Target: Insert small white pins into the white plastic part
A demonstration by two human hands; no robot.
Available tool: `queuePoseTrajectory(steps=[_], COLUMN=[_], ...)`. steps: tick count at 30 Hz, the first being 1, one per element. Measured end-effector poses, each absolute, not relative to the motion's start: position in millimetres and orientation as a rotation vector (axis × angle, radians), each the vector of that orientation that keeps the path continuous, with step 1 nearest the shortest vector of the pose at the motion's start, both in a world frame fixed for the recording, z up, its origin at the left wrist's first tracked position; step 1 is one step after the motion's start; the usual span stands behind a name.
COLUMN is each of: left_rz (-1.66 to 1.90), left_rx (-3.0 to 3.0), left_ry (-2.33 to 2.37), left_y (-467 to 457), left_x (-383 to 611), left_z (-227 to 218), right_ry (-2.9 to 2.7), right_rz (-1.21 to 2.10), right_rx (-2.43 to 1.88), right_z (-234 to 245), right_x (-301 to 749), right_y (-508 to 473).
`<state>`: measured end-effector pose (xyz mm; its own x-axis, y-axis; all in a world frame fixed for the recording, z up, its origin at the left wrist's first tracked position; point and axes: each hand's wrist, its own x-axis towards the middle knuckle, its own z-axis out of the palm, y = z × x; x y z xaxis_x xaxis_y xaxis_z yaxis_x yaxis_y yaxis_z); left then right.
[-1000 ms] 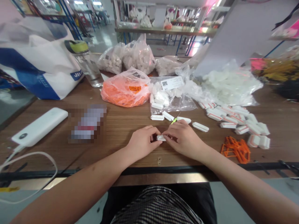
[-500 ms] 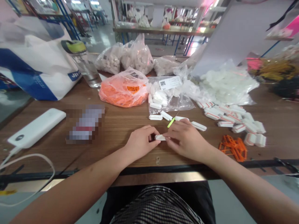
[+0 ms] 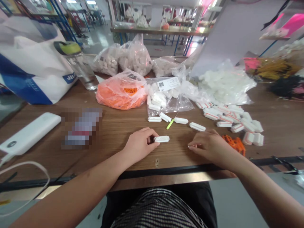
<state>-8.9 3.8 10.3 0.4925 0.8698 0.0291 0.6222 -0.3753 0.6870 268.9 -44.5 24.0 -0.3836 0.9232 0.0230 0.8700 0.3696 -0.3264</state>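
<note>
Head view: left hand (image 3: pixel 140 147), fingers curled, grips one end of a white plastic strip (image 3: pixel 161 138). Right hand (image 3: pixel 212 145), half-open and empty, rests on the wooden tabletop (image 3: pixel 175 152), just beside an orange plastic sprue (image 3: pixel 234 142). Farther ahead lie a green-handled pick (image 3: pixel 170 124) and loose white strips (image 3: pixel 197 126).

1. The block (image 3: pixel 161 138) is coloured white.
2. The bagged pieces (image 3: pixel 121 96) are seen in orange.
3. The pile (image 3: pixel 223 117) is marked with red stripes on white.
4. The small tool (image 3: pixel 170 124) is coloured lime green.
5. The tote (image 3: pixel 28 71) is patterned in blue and white.
6. The cloth (image 3: pixel 158 210) is striped in black and white.
</note>
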Motion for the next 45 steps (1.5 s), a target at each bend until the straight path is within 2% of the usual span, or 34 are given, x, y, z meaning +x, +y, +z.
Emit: queuePoseTrajectory(steps=[6,10,13,18,24,35,41,45], left_rz=[0.517,0.529,0.525,0.520,0.503,0.507,0.532,0.548], left_rx=[2.124,2.109,2.089,2.080,2.093,2.085,2.102,2.088], left_ry=[1.221,1.209,1.213,1.225,1.225,1.241,1.250,1.238], left_y=[4,3,2,3,3,2,1,1], left_x=[-9,-9,-8,-8,-8,-7,-8,-8], left_z=[11,11,12,12,13,12,10,8], right_ry=[-2.527,-2.315,-2.154,-2.203,-2.314,-2.646,-2.541,-2.565], right_rz=[0.190,0.480,0.716,0.796,0.659,0.073,0.090,-0.042], right_rx=[-1.617,-1.673,-1.559,-1.352,-1.319,-1.205,-1.178,-1.117], right_z=[24,25,33,42,35,37,38,32], right_x=[262,257,241,203,189,186,193,188], right_y=[-48,-40,-33,-16,-1,-9,-15,-19])
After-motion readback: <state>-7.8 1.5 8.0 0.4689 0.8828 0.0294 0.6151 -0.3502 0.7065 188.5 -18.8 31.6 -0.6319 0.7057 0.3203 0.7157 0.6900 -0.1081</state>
